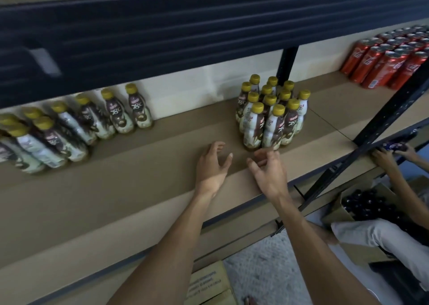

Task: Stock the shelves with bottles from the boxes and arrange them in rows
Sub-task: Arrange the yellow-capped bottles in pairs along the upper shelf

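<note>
Left hand [212, 163] and right hand [267, 169] loosely spread, holding nothing, over shelf [116, 188], bottle cluster [271, 119] just beyond right hand

Yellow-capped brown-white bottles [270, 112]; red cans [385, 61]

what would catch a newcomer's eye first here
A tight cluster of yellow-capped bottles stands on the shelf, the left hand and right hand open just before it. A row of matching bottles lines the back left; red cans crowd the far right.
</note>
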